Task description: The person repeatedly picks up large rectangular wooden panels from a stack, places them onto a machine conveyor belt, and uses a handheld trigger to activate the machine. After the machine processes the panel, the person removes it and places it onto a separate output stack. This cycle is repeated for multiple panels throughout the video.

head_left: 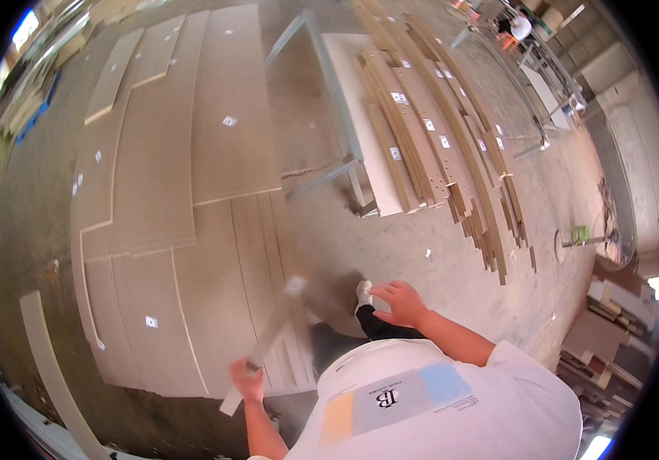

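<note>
Between the left fingers (pixel 238 370) sits a gripped narrow strip (pixel 270 334); right fingers (pixel 384 291) spread loosely.

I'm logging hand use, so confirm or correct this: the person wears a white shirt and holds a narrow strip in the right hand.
Wrong hand: in the head view, the left hand holds the narrow strip. The white shirt is right.
</note>
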Demonstrator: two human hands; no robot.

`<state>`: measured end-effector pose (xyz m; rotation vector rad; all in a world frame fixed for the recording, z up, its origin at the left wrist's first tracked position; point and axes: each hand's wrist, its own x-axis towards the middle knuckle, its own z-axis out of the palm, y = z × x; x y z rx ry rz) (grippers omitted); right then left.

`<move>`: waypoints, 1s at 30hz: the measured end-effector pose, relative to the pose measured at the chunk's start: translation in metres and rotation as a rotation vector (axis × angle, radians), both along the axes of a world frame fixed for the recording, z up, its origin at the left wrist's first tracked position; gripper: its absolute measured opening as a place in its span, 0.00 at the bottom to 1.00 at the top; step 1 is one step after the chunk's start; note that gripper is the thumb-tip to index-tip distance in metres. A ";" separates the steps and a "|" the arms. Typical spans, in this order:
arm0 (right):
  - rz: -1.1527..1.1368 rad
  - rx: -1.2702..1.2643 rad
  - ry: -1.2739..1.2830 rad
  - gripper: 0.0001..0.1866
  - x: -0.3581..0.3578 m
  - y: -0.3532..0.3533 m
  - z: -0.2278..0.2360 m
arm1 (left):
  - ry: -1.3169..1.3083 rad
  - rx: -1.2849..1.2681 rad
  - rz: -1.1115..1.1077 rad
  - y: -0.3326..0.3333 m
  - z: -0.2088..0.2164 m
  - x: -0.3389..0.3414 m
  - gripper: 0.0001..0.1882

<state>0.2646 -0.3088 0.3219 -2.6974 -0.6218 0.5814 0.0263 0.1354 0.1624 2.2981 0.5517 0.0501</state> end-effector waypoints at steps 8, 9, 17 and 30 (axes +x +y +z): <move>0.022 -0.110 0.191 0.33 0.056 -0.078 0.015 | -0.238 0.176 -0.721 -0.101 0.146 0.241 0.31; -0.031 -0.071 0.166 0.32 0.060 -0.097 0.016 | -0.269 0.217 -0.767 -0.117 0.154 0.264 0.31; -0.698 0.269 0.098 0.38 0.135 -0.230 -0.026 | -0.424 0.065 -0.439 -0.301 0.200 0.374 0.25; -1.054 0.000 0.029 0.45 0.382 -0.330 -0.118 | 0.086 -0.184 -0.442 -0.348 0.124 0.273 0.29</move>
